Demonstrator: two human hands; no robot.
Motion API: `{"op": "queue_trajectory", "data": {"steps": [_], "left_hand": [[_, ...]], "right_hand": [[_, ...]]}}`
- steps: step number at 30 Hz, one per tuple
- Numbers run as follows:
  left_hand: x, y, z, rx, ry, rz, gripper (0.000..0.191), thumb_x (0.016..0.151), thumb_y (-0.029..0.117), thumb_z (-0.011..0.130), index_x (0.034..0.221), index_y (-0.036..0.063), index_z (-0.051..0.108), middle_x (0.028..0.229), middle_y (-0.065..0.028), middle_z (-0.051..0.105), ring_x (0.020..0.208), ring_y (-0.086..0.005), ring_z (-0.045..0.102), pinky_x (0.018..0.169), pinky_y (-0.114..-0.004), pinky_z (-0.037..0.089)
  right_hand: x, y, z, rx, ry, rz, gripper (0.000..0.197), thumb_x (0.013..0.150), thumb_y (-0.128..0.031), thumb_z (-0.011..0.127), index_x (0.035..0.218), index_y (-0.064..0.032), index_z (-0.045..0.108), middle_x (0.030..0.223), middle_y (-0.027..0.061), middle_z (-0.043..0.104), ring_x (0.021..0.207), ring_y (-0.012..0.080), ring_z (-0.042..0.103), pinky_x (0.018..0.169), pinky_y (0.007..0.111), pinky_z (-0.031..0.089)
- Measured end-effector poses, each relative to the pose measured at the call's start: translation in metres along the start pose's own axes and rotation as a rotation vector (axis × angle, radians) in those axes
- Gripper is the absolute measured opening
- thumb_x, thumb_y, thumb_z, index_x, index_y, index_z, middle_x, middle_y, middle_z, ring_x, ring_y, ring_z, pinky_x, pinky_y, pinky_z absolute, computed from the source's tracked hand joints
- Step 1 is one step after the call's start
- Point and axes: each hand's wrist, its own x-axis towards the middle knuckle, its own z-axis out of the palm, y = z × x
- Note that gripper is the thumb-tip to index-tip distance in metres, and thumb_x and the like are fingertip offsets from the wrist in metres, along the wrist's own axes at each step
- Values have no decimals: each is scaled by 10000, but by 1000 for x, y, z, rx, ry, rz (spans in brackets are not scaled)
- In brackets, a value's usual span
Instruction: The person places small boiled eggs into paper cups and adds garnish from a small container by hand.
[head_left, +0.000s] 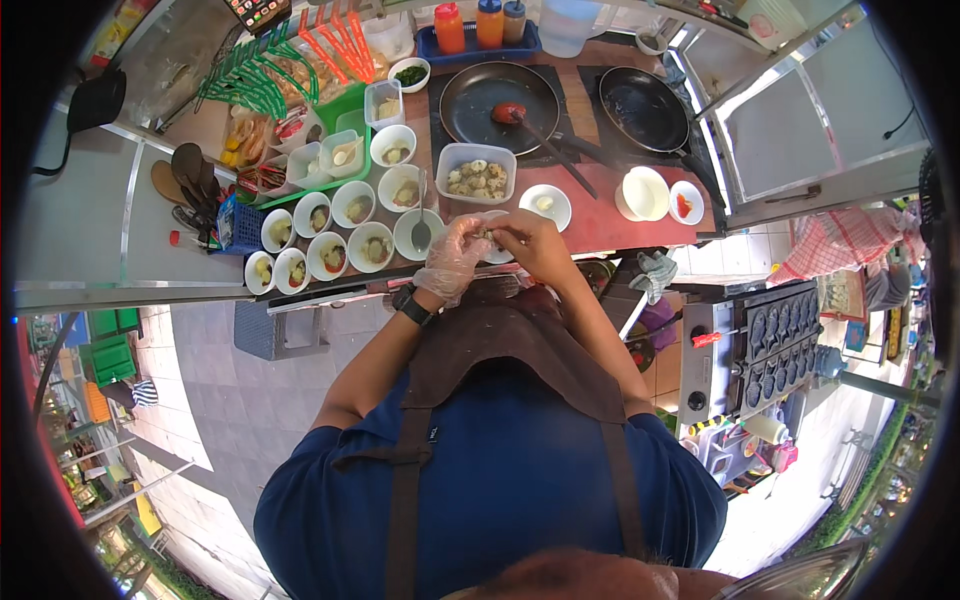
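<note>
My left hand (456, 255), in a clear plastic glove, and my bare right hand (532, 244) meet at the front edge of the counter. Between their fingertips is a small speckled quail egg (487, 234), partly covered by the fingers. Beneath them a white bowl (498, 256) is mostly hidden. Just beyond lies a plastic tub (477, 199) of speckled quail eggs. A white bowl (545, 207) with a small pale piece in it stands to the right. Left of my hands, a metal spoon (421, 234) rests in a white bowl (405, 241), beside several bowls (370, 247) with food in them.
Two black frying pans (469, 90) (643, 109) stand at the back; a red-tipped utensil (551, 150) leans out of the larger one. Squeeze bottles (490, 26) fill a blue tray. A green tray (352, 112) and blue basket (244, 229) are at left, a fish-shaped mould griddle (780, 337) at right.
</note>
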Motion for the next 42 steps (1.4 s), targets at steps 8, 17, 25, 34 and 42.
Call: {"op": "queue_trajectory", "data": {"steps": [8,17,25,34,42], "left_hand": [[-3,15,-3,199,21,64,355,890,133,766,1204,-2,669,988,-43,686,847,-105,614,782,-283,529],[-6,23,1,207,29,55,302,895,97,749,1179,13,690,1013,-41,681,880,-106,623,797,-282,533],[-3,2,2,-50,82,48,348,905,34,750,1242,-5,675,1163,-67,689,992,-122,654,886,-275,558],[-4,7,0,-137,100,-32,393,878,56,788,1246,-32,686,1256,-149,702,1094,-178,684,952,-308,567],[-4,14,5,-129,125,-36,358,873,50,790,1207,-33,694,1197,-131,717,1059,-157,687,914,-290,576]], "right_hand": [[-6,-13,2,-302,-19,-174,179,905,-101,695,1066,-30,728,986,170,709,865,359,694,757,413,556],[-7,-16,8,-425,35,-244,148,911,-92,667,1033,-12,687,943,187,687,871,401,658,743,455,548],[-6,-5,13,279,38,245,186,1000,-103,655,1131,24,691,762,55,689,641,67,637,587,256,516],[-8,-16,14,111,64,113,155,980,-52,650,1072,30,745,808,105,739,628,113,668,601,282,537],[-7,-23,17,-156,153,-48,155,974,-41,611,1067,39,706,788,151,715,616,177,680,579,325,539]]}}
